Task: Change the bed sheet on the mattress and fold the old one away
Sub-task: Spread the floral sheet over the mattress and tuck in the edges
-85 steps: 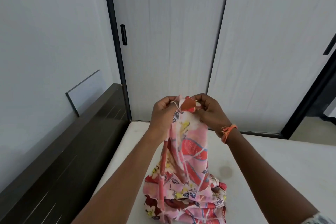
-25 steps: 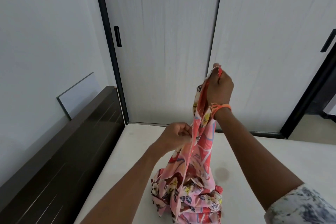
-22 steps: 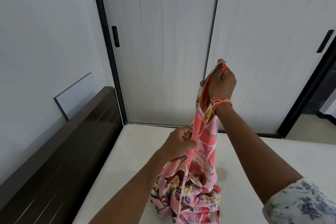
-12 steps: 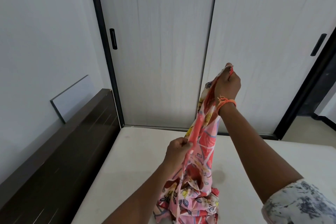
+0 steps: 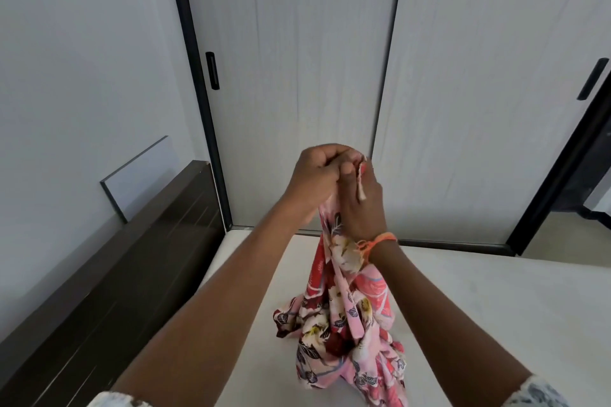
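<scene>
A pink and red floral bed sheet (image 5: 344, 324) hangs bunched from my two hands, and its lower part lies in a heap on the bare white mattress (image 5: 479, 307). My left hand (image 5: 317, 175) and my right hand (image 5: 362, 205) meet at the top of the sheet, above the mattress. Both grip the cloth's upper edge with curled fingers. A white hem strip shows beside my right thumb. An orange thread band circles my right wrist.
A dark wooden headboard (image 5: 109, 277) runs along the left side of the mattress. Behind it a white panel (image 5: 142, 175) leans on the wall. White sliding wardrobe doors (image 5: 291, 76) with black frames stand right behind the mattress. An open doorway (image 5: 582, 201) lies at the right.
My right hand has come down from its raised position and my left hand has risen, so both now meet at the top of the sheet.
</scene>
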